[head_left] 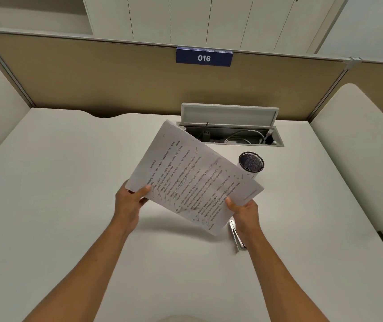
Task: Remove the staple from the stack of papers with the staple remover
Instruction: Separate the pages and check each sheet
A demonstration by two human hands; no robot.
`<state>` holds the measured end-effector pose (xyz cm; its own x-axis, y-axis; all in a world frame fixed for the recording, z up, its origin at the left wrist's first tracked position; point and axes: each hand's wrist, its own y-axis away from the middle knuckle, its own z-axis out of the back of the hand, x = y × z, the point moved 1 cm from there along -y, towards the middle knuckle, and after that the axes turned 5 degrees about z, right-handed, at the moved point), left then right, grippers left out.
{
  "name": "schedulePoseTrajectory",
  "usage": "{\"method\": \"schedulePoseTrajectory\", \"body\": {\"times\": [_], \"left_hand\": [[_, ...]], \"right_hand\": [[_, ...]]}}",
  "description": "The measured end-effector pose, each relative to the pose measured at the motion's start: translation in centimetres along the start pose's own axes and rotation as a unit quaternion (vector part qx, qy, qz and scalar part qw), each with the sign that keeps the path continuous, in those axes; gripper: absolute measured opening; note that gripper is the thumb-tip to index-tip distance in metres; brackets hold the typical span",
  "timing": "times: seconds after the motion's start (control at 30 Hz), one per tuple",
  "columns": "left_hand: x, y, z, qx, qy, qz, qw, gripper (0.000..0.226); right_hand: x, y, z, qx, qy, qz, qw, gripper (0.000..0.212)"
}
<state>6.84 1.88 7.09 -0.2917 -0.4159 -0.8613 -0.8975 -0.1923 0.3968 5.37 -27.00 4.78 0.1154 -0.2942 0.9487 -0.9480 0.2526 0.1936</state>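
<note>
A stack of printed papers with pen marks is held tilted above the white desk. My left hand grips its left corner, thumb on top. My right hand pinches the near right edge. A metal staple remover lies on the desk just below the papers, beside my right wrist, touched by neither hand. The staple itself is too small to make out.
A black mesh pen cup stands behind the papers on the right. Beyond it a cable box in the desk has its lid raised, with cables inside. A tan partition bearing a "016" sign closes the back; cushioned panels stand at both sides.
</note>
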Motion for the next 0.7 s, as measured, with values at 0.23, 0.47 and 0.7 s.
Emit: {"method": "schedulePoseTrajectory", "body": {"times": [0.23,0.47,0.7], "left_hand": [[-3.8,-1.0,1.1,0.095,-0.28,-0.034,0.955,0.032],[-4.8,-0.5,-1.0,0.088,-0.247,-0.112,0.959,0.034],[-0.3,0.0,-0.8,0.021,-0.226,-0.112,0.967,0.035]], "right_hand": [[3.0,-1.0,0.5,0.029,0.075,0.054,0.995,0.026],[4.4,-1.4,-0.7,0.028,0.085,0.109,0.99,0.03],[2.2,-1.7,-0.8,0.004,0.075,0.1,0.992,0.03]]}}
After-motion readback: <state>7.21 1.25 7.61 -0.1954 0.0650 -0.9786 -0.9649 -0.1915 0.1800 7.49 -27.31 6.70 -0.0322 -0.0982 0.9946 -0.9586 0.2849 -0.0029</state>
